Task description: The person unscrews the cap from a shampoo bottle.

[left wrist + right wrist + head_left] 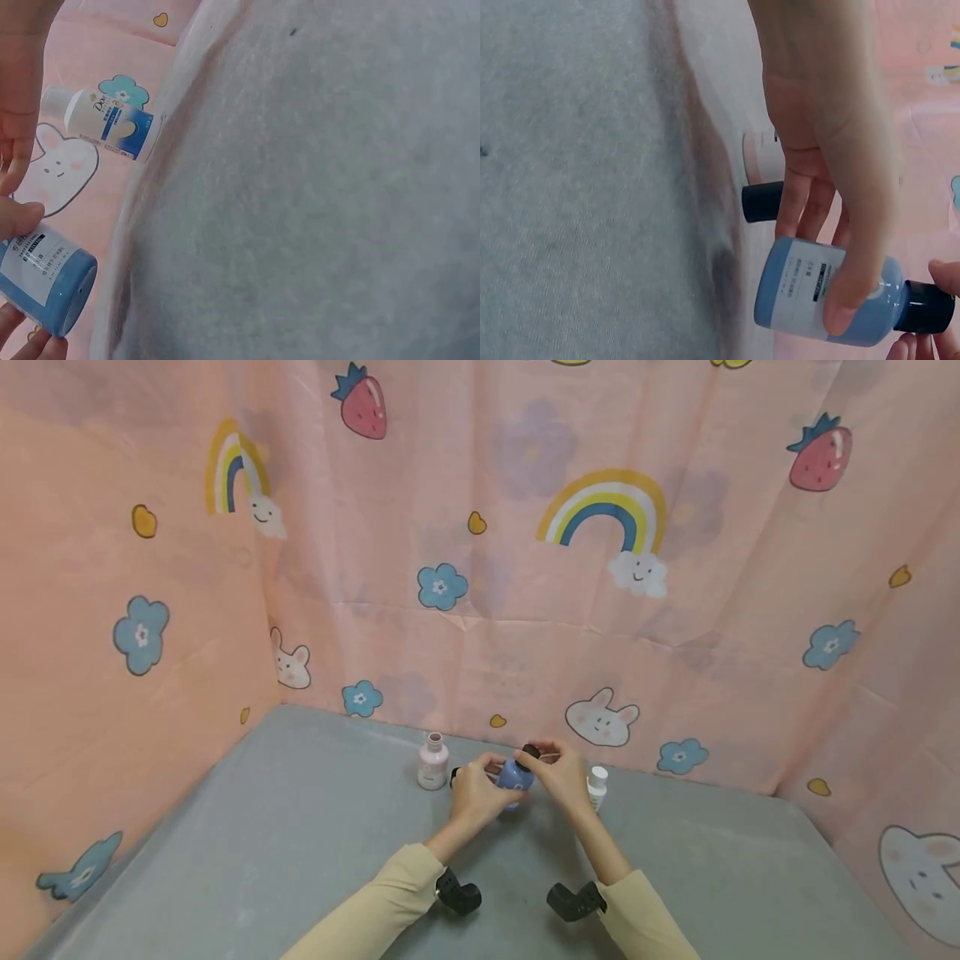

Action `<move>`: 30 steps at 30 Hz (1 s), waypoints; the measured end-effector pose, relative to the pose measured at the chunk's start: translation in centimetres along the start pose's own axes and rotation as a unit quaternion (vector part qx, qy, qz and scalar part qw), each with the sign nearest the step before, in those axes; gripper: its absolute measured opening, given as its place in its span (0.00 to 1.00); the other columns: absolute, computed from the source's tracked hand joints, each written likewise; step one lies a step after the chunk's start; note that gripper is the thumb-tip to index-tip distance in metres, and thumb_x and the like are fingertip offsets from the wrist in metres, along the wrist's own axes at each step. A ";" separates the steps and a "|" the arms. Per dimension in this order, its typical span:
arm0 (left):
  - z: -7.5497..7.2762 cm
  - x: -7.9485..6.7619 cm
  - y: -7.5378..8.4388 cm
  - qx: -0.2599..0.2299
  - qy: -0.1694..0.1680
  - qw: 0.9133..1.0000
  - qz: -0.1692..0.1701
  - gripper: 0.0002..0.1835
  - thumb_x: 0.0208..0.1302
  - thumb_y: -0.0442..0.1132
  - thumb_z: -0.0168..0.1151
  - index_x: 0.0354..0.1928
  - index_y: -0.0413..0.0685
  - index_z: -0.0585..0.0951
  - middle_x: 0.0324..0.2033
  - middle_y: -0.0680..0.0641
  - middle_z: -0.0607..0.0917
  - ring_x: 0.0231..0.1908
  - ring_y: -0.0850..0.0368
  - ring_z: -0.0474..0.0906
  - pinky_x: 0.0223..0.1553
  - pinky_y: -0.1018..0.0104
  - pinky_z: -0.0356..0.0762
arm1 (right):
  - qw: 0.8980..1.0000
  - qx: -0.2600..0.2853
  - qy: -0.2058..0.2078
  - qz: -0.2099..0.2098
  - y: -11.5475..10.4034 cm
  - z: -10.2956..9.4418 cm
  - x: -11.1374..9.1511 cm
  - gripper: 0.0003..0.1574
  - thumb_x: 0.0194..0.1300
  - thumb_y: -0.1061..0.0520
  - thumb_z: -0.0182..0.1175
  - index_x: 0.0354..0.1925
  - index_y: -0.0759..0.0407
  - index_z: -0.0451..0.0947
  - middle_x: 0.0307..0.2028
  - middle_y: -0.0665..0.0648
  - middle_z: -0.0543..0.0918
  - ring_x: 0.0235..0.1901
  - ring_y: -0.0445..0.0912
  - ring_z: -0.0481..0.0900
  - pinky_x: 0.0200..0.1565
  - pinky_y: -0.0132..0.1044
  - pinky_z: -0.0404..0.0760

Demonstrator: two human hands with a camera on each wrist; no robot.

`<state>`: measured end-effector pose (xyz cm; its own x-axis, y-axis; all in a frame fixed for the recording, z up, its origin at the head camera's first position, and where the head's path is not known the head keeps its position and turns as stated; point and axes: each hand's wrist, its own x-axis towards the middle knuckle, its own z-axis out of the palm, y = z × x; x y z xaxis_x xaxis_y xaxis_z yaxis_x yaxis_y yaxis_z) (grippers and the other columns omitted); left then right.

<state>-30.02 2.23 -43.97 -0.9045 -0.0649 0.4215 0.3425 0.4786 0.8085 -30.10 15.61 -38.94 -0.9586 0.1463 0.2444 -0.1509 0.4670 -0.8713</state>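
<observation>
My left hand (477, 792) grips the body of a blue bottle (891, 300), which is tilted, with its thumb across the white label. The fingers of my right hand (558, 777) pinch the black cap (928, 307) at the bottle's neck. Just left of the hands, a pale pink bottle (432, 765) stands upright with its mouth uncovered. A second black cap (763, 201) sits on the table beside it, partly hidden by my left hand in the head view. Behind my right wrist stands a white bottle (112, 124) with a white cap and a blue-and-white label.
The grey-covered table (337, 827) extends to both sides of the arms. A pink curtain (480, 660) printed with rainbows, rabbits and flowers hangs close behind the bottles and along the left side. Each wrist wears a black camera mount (459, 895).
</observation>
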 end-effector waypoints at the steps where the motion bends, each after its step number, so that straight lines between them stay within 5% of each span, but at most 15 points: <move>1: 0.0 0.0 -0.1 -0.004 -0.002 1.000 0.001 0.26 0.37 0.46 0.81 0.42 0.48 0.84 0.32 0.47 0.89 0.31 0.56 0.85 0.32 0.65 0.80 | 1.000 0.002 -0.001 -0.002 0.0 -0.1 0.0 0.25 0.55 0.49 0.70 0.47 0.63 0.81 0.42 0.63 0.82 0.39 0.48 0.79 0.35 0.31 0.72; 30: -0.7 0.1 -1.0 -0.054 -0.101 0.993 -0.013 0.28 0.43 0.44 0.78 0.49 0.43 0.82 0.38 0.44 0.87 0.37 0.52 0.84 0.36 0.63 0.82 | 0.992 0.011 -0.102 -0.068 0.1 -1.4 -0.1 0.21 0.59 0.65 0.63 0.52 0.66 0.79 0.51 0.66 0.82 0.49 0.60 0.81 0.49 0.48 0.81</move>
<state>-30.29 1.11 -44.41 -0.9420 0.1073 0.3179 0.3343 0.3818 0.8617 -29.69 16.86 -38.49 -0.9573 -0.0979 0.2719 -0.2862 0.4504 -0.8457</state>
